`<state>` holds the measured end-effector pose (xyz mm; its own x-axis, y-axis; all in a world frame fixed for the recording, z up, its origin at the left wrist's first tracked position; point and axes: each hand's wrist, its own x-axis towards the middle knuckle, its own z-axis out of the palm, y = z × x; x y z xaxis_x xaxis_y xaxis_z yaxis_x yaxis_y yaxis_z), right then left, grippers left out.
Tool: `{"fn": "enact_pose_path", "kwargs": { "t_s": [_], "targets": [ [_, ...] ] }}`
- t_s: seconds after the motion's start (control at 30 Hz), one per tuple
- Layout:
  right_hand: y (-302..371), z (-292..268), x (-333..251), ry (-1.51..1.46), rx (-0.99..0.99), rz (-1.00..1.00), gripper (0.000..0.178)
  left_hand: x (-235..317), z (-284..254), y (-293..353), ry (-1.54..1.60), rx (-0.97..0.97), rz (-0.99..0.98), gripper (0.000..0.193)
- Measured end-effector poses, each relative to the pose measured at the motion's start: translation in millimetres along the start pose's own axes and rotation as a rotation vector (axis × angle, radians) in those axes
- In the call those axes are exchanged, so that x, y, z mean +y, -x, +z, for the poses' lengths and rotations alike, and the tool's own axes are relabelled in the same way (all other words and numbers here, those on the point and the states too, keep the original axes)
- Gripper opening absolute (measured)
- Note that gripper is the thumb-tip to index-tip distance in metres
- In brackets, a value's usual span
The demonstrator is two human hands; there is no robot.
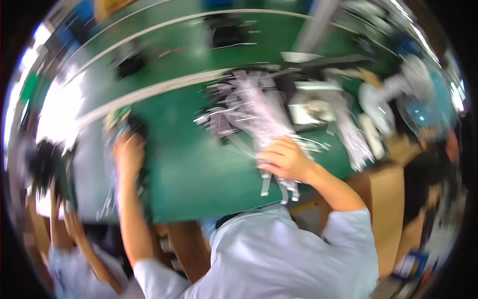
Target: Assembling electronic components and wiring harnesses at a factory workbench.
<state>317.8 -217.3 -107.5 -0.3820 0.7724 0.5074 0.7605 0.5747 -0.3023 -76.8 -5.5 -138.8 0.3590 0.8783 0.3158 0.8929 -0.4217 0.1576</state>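
My right hand (286, 158) is over the near end of a bundle of white flat cables (264, 109). Its fingers are slightly bent and a little apart, pointing left across the strands. Several white cable ends (284, 192) hang below it past the table's near edge. My left hand (128, 152) rests at a dark heap of parts (137, 127) on the left side, with yellowish pieces (117, 117) just beyond. Motion smears its fingers, so its grip and anything under it cannot be made out.
Both arms reach over a green table (199, 164). Right of the cables are a white box (306, 112) and another bunch of white cables (353, 142). A cardboard box (387, 214) stands at the right. Other people work at the left (82, 259) and right (428, 107).
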Motion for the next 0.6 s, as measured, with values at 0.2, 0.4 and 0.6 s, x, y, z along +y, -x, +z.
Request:
{"fn": "enact_pose_path", "kwargs": {
  "t_s": [0.2, 0.4, 0.6],
  "targets": [
    [46, -83, 71, 0.388, 0.678, 0.548, 0.011, -5, -13, 23, 0.021, 0.028, -0.021, 0.007],
    [106, -124, 157, 0.398, 0.283, 1.142, 0.041, 14, -32, 11, 0.172, 0.109, 0.059, 0.006],
    [66, -112, 177, 0.539, 0.206, 1.212, 0.030, -8, -32, 36, 0.806, 0.155, -0.212, 0.013]
  ]
}}
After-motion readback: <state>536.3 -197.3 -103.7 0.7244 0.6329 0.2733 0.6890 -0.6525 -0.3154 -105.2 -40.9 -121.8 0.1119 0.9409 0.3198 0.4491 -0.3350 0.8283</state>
